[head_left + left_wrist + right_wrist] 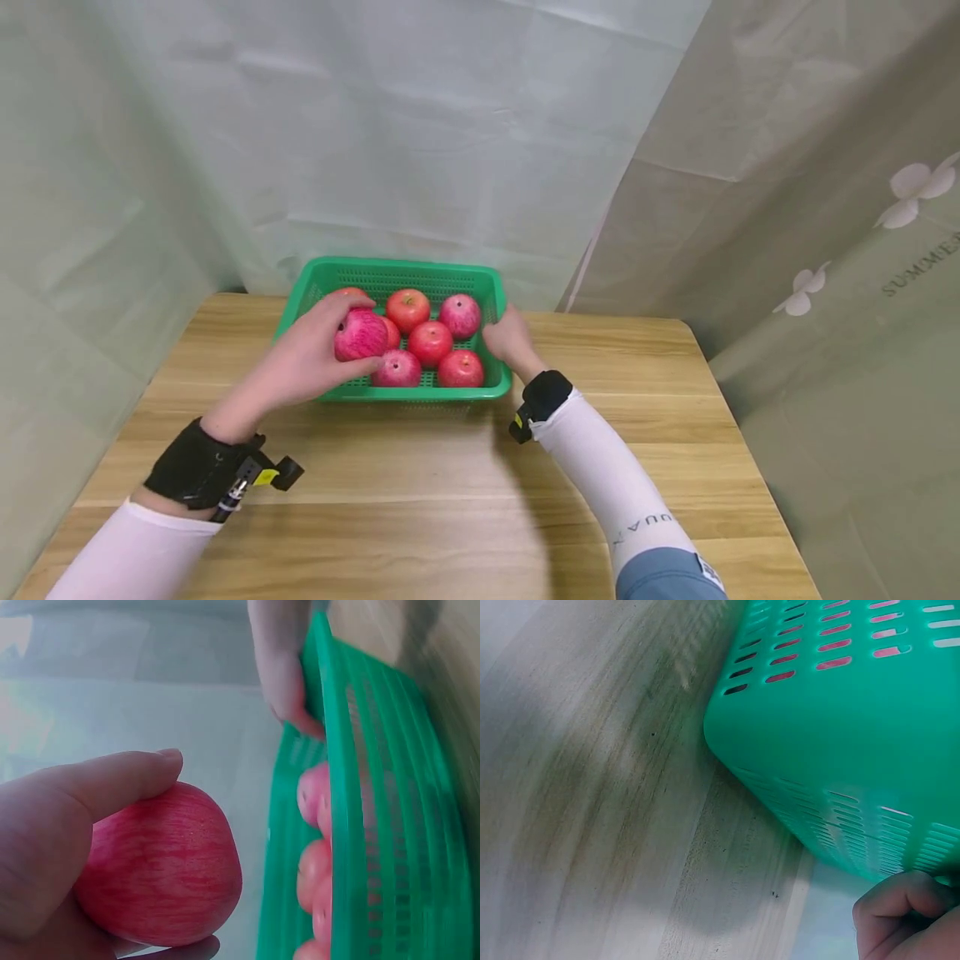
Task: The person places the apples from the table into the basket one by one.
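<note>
Left hand [315, 354] grips an apple [360, 335] above the basket [491, 287]; right hand [510, 337] clasps its right rim.

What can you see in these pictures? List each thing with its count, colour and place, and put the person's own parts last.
Basket: one, green plastic, at the table's far edge.
Apples in basket: at least five, red and pink; one more partly hidden by the left hand.
Held apple: one, pink-red, in the left hand over the basket.
Table: one, light wood.
Curtains: pale, behind the table.
Left hand: grips the held apple.
Right hand: grips the basket's right rim.
</note>
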`<state>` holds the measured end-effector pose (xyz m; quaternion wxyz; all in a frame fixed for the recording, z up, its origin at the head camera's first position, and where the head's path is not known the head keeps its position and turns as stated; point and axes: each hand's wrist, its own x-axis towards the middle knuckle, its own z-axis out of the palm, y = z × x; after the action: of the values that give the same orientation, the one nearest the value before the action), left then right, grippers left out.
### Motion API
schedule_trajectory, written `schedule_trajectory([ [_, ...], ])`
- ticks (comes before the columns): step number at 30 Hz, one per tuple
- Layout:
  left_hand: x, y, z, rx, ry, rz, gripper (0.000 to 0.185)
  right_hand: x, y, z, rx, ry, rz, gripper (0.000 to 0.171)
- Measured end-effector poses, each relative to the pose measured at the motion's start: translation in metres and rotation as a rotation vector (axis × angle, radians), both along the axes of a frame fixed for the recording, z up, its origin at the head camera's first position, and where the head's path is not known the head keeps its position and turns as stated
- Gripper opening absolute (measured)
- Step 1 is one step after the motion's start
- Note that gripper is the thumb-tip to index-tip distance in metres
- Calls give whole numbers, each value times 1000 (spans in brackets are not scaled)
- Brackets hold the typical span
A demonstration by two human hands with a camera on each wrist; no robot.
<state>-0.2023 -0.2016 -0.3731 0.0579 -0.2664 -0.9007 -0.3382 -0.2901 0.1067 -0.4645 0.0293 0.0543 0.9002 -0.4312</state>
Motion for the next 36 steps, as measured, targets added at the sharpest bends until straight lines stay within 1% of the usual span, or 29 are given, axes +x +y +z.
schedule_trajectory([
  [4, -12, -11, 0, -35, -54, 5, 73, 0, 0, 0, 3, 5, -7, 31],
  [7, -17, -16, -1, -63, -99, 12, 75, 1, 0, 0, -1, -2, -10, 32],
  [10, -21, -18, -5, -101, -136, 19, 78, 1, 0, 0, -7, -10, -8, 32],
  [13, -26, -19, -10, -166, -167, 20, 82, 1, 1, 0, -9, -8, -6, 33],
  [17, -33, -19, -20, -284, -206, 6, 88, 1, 1, 0, -9, -13, -15, 38],
  [21, -35, -19, -28, -362, -242, -2, 88, 1, 0, 0, -6, -31, -25, 44],
  [26, -34, -19, -31, -378, -253, -10, 83, 0, 0, 1, -16, -42, -20, 47],
  [33, -35, -20, -36, -383, -281, 14, 87, 2, 1, 1, -25, -24, -15, 42],
  [36, -36, -21, -39, -392, -271, 18, 85, 1, 1, 1, -23, -19, -11, 42],
])
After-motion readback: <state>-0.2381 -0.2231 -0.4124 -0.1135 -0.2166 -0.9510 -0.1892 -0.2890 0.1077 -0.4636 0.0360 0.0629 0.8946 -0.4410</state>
